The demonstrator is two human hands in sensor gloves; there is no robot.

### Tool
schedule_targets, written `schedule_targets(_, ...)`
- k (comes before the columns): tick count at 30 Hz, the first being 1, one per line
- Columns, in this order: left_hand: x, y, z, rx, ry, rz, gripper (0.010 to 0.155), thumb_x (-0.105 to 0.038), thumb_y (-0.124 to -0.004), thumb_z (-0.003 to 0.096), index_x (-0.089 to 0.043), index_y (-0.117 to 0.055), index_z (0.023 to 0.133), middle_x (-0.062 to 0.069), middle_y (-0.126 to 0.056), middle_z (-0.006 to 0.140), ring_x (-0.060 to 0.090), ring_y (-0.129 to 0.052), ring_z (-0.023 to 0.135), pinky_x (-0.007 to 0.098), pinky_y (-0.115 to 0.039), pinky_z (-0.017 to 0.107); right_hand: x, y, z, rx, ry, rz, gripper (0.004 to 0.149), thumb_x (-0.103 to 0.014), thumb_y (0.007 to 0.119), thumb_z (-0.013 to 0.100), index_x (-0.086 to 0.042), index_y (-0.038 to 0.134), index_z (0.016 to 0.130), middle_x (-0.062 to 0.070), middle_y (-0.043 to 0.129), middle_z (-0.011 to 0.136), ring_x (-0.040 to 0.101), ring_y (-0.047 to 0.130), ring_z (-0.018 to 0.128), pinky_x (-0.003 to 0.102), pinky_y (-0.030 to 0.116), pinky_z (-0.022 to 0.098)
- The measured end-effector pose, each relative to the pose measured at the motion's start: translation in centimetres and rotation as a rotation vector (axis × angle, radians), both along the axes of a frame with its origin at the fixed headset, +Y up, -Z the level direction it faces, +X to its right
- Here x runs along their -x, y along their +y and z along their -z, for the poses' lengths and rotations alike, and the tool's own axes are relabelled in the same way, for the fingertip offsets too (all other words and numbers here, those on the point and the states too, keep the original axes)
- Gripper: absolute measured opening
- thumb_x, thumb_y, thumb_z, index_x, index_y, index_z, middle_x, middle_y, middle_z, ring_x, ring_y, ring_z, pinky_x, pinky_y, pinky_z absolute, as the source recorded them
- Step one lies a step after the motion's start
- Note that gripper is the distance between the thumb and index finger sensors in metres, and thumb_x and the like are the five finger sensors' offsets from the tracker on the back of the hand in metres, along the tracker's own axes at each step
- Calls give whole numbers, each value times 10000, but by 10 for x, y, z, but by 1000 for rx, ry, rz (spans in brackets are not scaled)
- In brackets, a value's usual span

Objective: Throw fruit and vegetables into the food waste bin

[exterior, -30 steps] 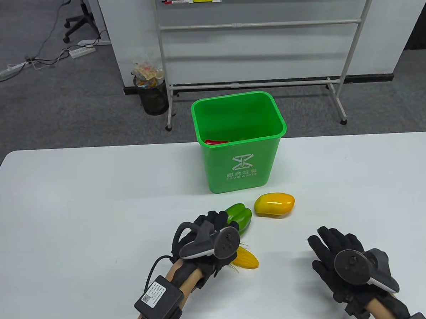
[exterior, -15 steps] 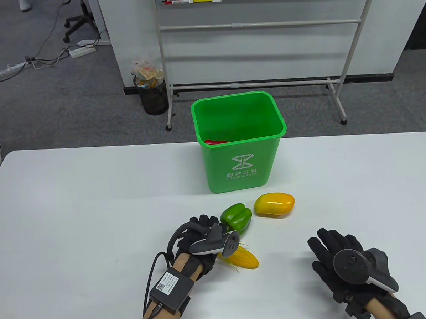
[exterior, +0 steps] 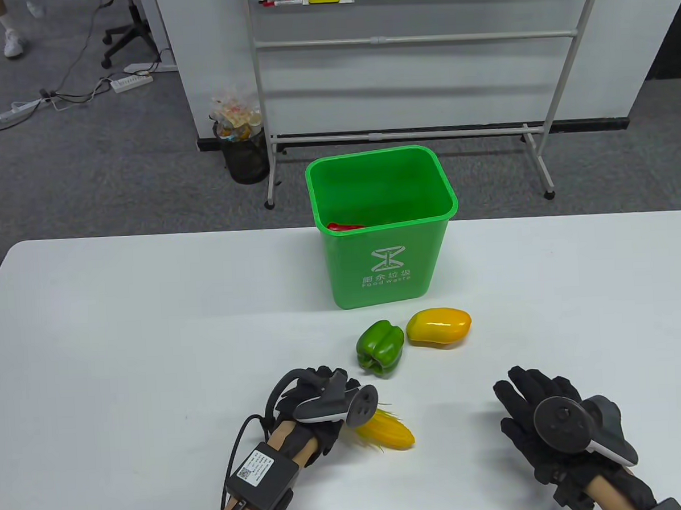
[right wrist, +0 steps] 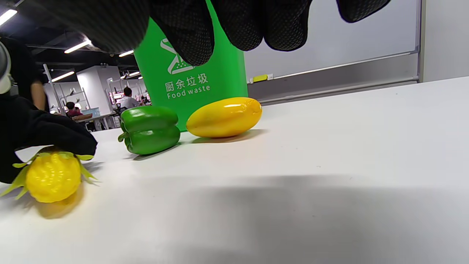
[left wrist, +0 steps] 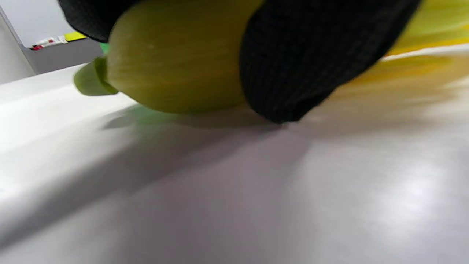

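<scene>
The green food waste bin (exterior: 384,264) stands mid-table with a red item (exterior: 344,226) inside. A green pepper (exterior: 380,347) and a yellow mango (exterior: 439,327) lie just in front of it, both free. My left hand (exterior: 341,423) grips a yellow corn cob (exterior: 387,432) that lies on the table nearer me. In the left wrist view my fingers (left wrist: 307,55) wrap over the cob (left wrist: 176,62). My right hand (exterior: 545,409) rests flat and empty on the table to the right. The right wrist view shows the cob (right wrist: 53,178), pepper (right wrist: 150,128) and mango (right wrist: 224,116).
The white table (exterior: 123,346) stretches wide to the left and right of the bin. Beyond the far edge stand a whiteboard frame (exterior: 415,40) and a small black mesh trash can (exterior: 245,151) on the floor.
My left hand drew back from the green pepper toward me and closed over the corn cob, which shifted slightly nearer. The pepper now lies uncovered. My right hand stayed still.
</scene>
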State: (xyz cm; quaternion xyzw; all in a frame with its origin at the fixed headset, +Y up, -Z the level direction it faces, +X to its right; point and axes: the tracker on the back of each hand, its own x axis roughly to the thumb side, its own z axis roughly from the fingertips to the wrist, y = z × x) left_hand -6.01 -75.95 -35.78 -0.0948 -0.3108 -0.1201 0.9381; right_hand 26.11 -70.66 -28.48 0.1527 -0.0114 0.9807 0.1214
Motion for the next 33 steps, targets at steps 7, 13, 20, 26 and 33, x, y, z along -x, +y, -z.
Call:
schedule_targets(7,-4,4,-28,246,-43,-358,785,-319,-986,335,-170,-596,1000,203,-614,1047,489,-733,923,632,-663,661,2,-1,0,15,8,-8,691,-483,705,429,-189,599,1045,124,481,1125,445,552,1063,725,415,724)
schedule_targets(13,-18,-4,-53,654,-96,-831,786,-356,-968,354,-140,-588,1007,224,-637,1033,505,-761,897,633,-683,646,6,-3,-1,20,19,-21,691,-485,703,430,-189,598,1045,126,485,1124,444,557,1061,724,421,722)
schedule_targets(20,-48,79,-25,843,-207,-1347,791,-350,-951,395,-155,-535,1039,186,-589,1085,492,-711,959,652,-621,688,9,-3,-1,27,31,-24,688,-485,701,431,-190,598,1044,126,484,1124,445,560,1059,722,424,721)
schedule_targets(26,-43,240,94,520,116,-1651,949,-446,-872,419,-97,-265,1060,230,-308,1125,503,-464,1037,663,-466,719,13,-6,-1,47,33,-25,688,-486,699,432,-190,598,1044,129,483,1123,445,560,1058,723,425,720)
schedule_targets(33,-12,191,97,574,389,-1454,988,-502,-823,450,10,-229,1051,341,-267,1092,615,-444,977,716,-457,676,9,-4,0,60,28,17,689,-482,701,432,-188,596,1046,136,476,1125,446,551,1062,724,419,722)
